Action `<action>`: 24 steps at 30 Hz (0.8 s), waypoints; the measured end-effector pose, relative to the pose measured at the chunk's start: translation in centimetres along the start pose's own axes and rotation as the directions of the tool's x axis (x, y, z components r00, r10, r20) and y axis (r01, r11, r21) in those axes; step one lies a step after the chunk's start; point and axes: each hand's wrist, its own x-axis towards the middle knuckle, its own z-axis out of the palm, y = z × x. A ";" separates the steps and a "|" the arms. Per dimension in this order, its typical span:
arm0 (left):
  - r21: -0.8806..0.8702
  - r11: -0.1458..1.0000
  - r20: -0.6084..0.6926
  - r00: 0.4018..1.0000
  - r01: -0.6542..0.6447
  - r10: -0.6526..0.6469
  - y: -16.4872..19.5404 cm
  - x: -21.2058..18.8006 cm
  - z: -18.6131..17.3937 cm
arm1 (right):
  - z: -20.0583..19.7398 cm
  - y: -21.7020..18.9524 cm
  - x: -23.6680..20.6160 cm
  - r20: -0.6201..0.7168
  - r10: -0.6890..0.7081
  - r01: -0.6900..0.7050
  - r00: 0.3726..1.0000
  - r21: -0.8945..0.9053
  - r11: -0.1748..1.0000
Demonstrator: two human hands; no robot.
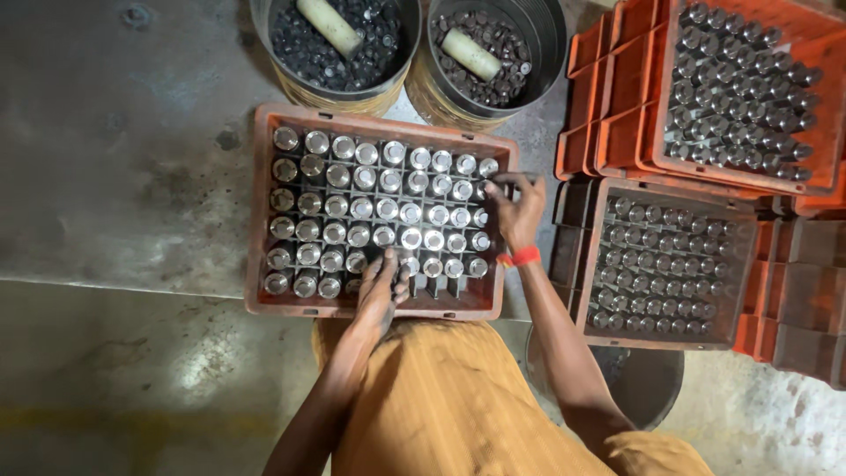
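The person's left hand (383, 280) has its fingers pressed together around a metal cylinder (389, 261) in the orange crate (264, 304); the empty cells lie just right of them. The right hand (515, 210) pinches a cylinder at the far edge. Each piece probably seats best dropped upright, square to its cell.

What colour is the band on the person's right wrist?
Red, a thin band above the right hand, clearest in the head view.
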 end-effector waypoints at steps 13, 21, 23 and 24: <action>0.108 0.990 0.066 0.993 0.089 -0.097 0.7 -2.2 -0.9 | 0.9 -2.7 -8.5 0.397 0.104 -0.319 0.912 0.525 0.789; 0.007 0.998 0.021 0.998 0.059 -0.059 2.5 -2.1 -3.2 | 0.2 -0.6 2.5 0.025 -0.345 0.345 0.938 -0.099 0.933; -0.020 0.996 -0.035 0.996 0.085 -0.085 3.1 -2.2 -3.4 | 1.0 -1.2 3.5 0.019 -0.279 0.280 0.960 -0.065 0.958; -0.027 0.997 -0.023 0.997 0.078 -0.078 3.4 -2.3 -3.5 | 1.5 -1.5 4.1 -0.022 -0.183 0.180 0.983 -0.102 0.978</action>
